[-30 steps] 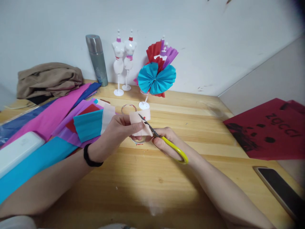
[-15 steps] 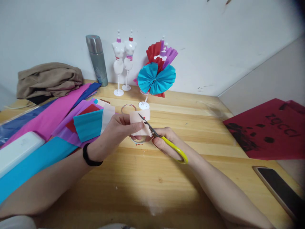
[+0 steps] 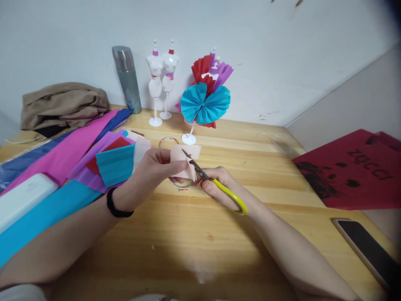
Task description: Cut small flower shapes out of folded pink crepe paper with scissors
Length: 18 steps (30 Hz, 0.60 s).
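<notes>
Above the middle of the table, my left hand (image 3: 158, 165) pinches a piece of pale pink paper (image 3: 179, 156) between thumb and fingers. My right hand (image 3: 221, 184) is closed around the yellow handles of a pair of scissors (image 3: 230, 195). The dark blades point up and left and cross the right part of the paper, with a flap bent below them. Two rolls of tape lie on the table by my hands, one tape roll (image 3: 169, 139) behind and another tape roll (image 3: 184, 186) partly hidden beneath.
White mini dress forms (image 3: 155, 88) and one with a blue pleated paper skirt (image 3: 205, 103) stand at the back beside a flask (image 3: 127, 79). Coloured paper (image 3: 115, 165), a white case (image 3: 28, 198) and brown cloth (image 3: 64, 104) lie left; a red bag (image 3: 354, 171) and phone (image 3: 366, 251) right.
The pale paper's upper right part has shifted slightly to the right, and the flap under the blades hangs differently. Both hands keep nearly the same place and grip.
</notes>
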Available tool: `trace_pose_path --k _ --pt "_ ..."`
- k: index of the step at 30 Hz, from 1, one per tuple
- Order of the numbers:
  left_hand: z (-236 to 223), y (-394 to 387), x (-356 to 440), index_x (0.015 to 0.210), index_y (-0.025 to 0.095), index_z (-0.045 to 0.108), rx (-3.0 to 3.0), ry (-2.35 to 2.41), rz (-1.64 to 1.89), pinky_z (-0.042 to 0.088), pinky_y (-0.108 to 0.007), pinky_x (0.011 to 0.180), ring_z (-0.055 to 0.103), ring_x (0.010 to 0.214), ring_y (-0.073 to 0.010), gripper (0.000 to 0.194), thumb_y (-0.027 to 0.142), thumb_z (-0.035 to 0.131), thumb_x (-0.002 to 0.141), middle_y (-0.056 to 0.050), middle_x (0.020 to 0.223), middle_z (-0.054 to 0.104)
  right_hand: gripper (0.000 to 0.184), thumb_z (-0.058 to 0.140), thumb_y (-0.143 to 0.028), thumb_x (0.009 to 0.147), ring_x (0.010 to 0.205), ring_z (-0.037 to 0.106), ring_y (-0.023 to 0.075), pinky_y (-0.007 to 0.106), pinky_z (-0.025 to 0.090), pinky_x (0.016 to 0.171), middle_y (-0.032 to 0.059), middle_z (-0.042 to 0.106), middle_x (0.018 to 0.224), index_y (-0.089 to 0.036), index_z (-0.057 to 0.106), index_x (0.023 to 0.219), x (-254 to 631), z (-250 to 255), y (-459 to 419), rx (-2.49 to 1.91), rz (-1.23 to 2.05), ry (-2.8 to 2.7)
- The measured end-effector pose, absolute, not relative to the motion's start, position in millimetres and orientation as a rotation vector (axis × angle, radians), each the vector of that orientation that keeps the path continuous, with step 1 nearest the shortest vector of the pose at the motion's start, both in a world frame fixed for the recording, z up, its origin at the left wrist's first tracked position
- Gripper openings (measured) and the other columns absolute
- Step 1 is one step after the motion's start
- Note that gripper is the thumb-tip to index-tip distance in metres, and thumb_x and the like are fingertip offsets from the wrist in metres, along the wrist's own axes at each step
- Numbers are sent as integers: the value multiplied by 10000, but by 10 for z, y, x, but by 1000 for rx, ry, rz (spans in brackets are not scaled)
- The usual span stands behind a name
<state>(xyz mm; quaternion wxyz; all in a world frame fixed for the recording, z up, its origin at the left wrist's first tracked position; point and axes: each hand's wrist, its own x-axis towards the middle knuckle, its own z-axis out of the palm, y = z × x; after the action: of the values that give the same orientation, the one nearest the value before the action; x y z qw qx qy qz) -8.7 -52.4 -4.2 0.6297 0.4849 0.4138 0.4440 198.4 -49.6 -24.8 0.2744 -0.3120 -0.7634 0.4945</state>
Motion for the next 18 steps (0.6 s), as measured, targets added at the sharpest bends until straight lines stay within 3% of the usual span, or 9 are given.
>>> trace_pose_path --k 18 --pt "-26 -529 -85 594 146 721 1064 931 1049 455 -212 537 568 540 -104 183 289 824 645 -12 572 667 467 508 -586 923 547 315 103 247 254 512 -49 353 577 -152 615 788 1985 -246 -496 -851 1346 -2045"
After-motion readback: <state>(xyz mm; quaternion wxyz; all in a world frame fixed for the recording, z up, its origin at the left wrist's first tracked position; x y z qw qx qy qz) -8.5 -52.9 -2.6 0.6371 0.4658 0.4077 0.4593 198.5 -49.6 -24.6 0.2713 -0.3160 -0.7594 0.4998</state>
